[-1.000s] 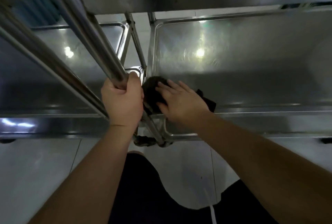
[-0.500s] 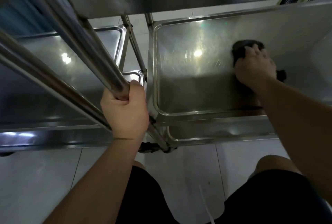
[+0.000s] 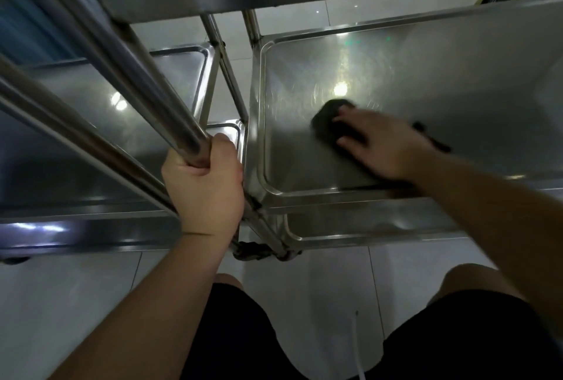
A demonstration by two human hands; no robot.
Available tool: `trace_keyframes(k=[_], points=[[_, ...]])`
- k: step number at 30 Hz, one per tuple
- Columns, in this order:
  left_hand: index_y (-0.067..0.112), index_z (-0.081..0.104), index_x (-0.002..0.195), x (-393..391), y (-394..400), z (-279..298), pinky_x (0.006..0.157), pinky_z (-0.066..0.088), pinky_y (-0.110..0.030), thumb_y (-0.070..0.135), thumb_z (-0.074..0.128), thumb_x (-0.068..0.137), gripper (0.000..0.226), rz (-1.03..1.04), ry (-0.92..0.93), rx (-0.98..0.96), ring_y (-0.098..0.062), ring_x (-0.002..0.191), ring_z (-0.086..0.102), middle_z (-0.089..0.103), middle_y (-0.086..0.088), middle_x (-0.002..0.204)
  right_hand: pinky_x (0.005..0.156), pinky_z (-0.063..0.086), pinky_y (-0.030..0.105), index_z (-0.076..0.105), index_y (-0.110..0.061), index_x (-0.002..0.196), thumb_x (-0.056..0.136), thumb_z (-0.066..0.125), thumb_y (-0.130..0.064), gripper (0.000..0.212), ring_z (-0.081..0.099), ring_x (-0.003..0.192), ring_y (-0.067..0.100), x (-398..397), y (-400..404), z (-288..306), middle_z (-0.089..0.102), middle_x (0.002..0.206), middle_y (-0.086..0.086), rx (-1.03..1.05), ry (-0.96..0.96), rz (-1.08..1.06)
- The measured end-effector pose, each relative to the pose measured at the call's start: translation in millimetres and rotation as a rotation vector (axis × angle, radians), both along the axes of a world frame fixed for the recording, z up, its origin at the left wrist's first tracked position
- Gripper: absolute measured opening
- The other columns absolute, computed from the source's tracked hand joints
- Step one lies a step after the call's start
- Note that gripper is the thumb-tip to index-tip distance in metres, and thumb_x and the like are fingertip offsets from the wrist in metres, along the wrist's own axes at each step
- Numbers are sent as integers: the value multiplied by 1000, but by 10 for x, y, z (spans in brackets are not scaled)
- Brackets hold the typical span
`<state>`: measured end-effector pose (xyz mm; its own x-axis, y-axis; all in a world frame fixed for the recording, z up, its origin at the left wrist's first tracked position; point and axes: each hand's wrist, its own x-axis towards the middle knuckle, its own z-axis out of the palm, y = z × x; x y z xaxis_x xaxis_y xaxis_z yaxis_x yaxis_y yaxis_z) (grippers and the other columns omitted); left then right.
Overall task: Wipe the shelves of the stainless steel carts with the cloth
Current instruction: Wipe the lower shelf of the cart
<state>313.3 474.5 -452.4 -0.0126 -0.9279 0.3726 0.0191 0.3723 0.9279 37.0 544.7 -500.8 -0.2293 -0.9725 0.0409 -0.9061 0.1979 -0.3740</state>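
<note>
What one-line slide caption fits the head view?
Right hand presses a dark cloth flat on the steel cart shelf while the left hand grips a cart tube.

The cloth (image 3: 330, 123) at centre right is black. The shelf (image 3: 457, 90) and the cart posts (image 3: 128, 74) at upper left are grey, shiny steel. Floor tiles (image 3: 320, 288) along the bottom are pale white-grey; the shorts (image 3: 237, 334) black.

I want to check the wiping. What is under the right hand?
Under the right hand lies a dark cloth, pressed flat on the cart shelf. The part of the cloth beneath the palm is covered, as is the shelf under it.
</note>
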Motion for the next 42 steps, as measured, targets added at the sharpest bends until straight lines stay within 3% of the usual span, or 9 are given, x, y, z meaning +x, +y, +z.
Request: trace_keyframes(k=[6,11,16,20,24,28,32,36,42], points=[[-2,37,63,-59,20,-1,46,37,-27,11,56,87,33,17,105,8,-23,40,41,39,-9,47,113,37,56,45,-17,151,104,45,-46,55,46,138,44,-918,-446,30,46,155,17,43,29,-498],[-8,39,61,-61,18,-8,46,37,-26,1,53,88,31,22,100,-13,-24,39,40,32,-28,49,114,35,51,49,-13,146,104,42,-43,52,46,138,40,-410,-1346,78,50,149,18,36,15,-296],[-5,33,62,-53,-17,-10,46,33,-34,11,58,83,36,50,100,-25,-41,41,35,32,-25,48,108,42,50,52,-21,143,105,42,-46,47,57,126,35,428,-1733,98,59,141,12,31,20,-32],[-7,37,62,-41,-30,-6,47,36,-37,23,59,82,42,66,59,8,-46,45,38,36,-26,51,99,48,48,57,-20,137,104,43,-44,42,61,118,32,932,-1408,6,63,133,10,-69,31,67],[-1,42,63,-52,-44,14,50,41,-37,25,60,81,36,88,34,44,-39,47,45,43,-24,52,119,34,46,42,-24,157,107,42,-47,55,43,147,26,1047,-771,-26,45,161,4,10,32,238],[-3,45,70,-47,-11,42,51,45,-46,31,61,82,40,105,21,73,-49,55,48,44,-31,61,127,24,41,39,-36,158,103,34,-57,60,25,156,11,1159,-143,23,33,167,-13,81,-5,405],[-12,54,81,-25,83,92,49,47,-30,36,58,83,49,93,-33,98,-30,50,56,55,-24,59,128,23,41,36,-35,160,107,35,-56,57,21,157,9,1166,104,47,30,169,-13,87,25,379],[-11,63,95,25,147,140,56,52,-19,33,58,91,45,98,-107,153,-13,60,67,68,-21,73,127,20,41,30,-36,162,107,30,-60,60,18,158,10,948,244,25,24,171,-14,89,33,276],[20,61,105,105,337,89,61,54,-24,44,64,97,25,151,-344,199,-4,65,65,66,0,81,127,18,36,29,-35,162,107,28,-60,61,18,158,11,453,505,1,22,172,-11,85,64,151]])
